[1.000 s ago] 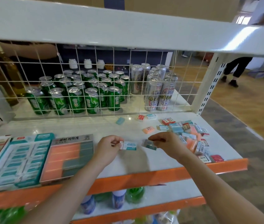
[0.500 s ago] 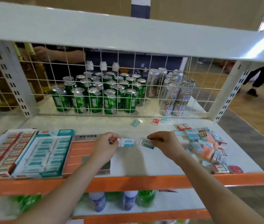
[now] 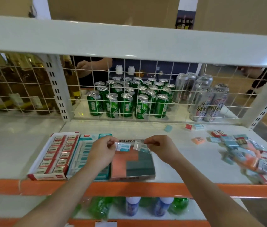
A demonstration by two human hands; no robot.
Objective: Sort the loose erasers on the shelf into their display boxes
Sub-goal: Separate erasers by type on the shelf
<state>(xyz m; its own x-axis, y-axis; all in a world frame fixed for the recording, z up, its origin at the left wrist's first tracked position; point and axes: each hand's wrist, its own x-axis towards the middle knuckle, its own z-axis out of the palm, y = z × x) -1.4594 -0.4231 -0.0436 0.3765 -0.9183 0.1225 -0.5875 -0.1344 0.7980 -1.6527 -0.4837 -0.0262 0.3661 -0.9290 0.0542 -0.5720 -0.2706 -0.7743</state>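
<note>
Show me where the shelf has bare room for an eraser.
Bare shelf lies between the orange-and-grey box and the eraser pile, and behind the boxes up to the wire grid. Left of the red box is bare too. The right end is crowded.

Three display boxes (image 3: pixel 87 157), two hands (image 3: pixel 102 151), two held erasers (image 3: pixel 123 147)
</note>
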